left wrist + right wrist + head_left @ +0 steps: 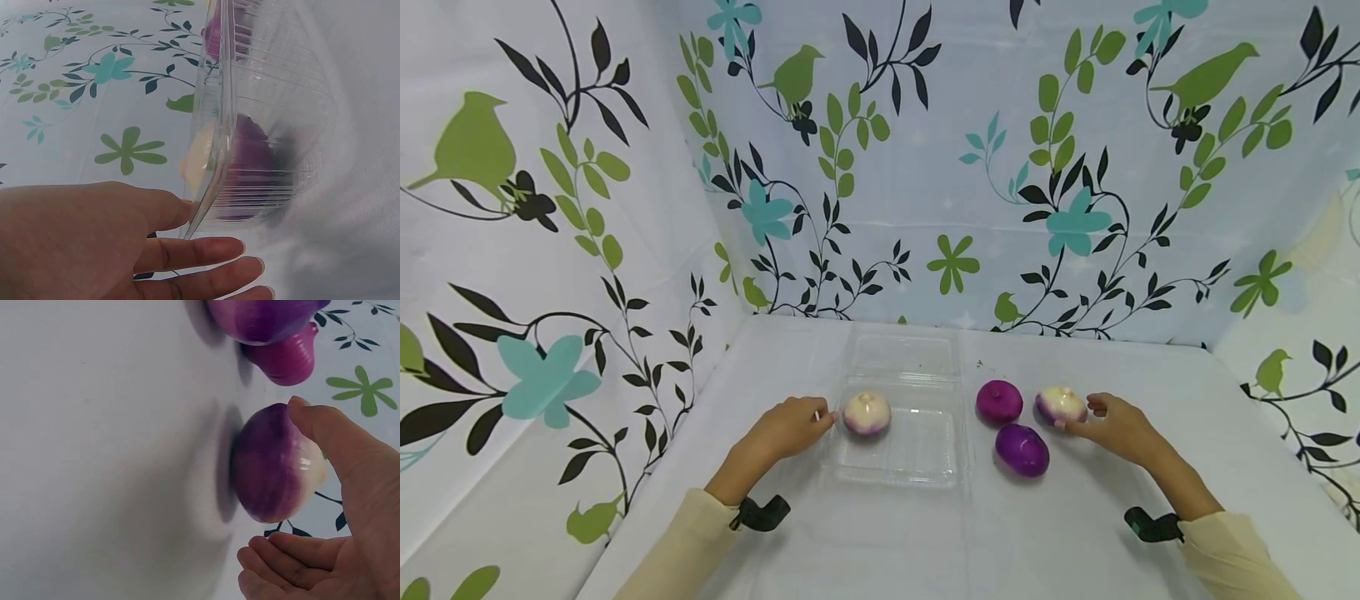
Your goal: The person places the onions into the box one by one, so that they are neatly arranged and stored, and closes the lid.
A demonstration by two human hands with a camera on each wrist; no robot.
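Observation:
In the head view, my left hand (pixel 797 427) is at the left edge of a clear plastic container (pixel 917 479). Its thumb and index finger pinch the rim (pixel 209 200), with the other fingers extended. One glossy purple-and-white turnip (pixel 867 414) sits inside, at the left, pale side up. Over on the right, my right hand (pixel 1112 425) is beside another purple-and-white turnip (pixel 1060 405) on the table. The thumb touches that turnip (pixel 269 469), while the loosely bent fingers stand apart from it, leaving a gap.
A magenta, ridged, onion-like bulb (pixel 999 402) and a deep purple bulb (pixel 1022 451) lie between the container and my right hand. The container's lid part (pixel 902 354) lies folded back behind it. Patterned curtains (pixel 955 167) stand behind the white table (pixel 1075 542).

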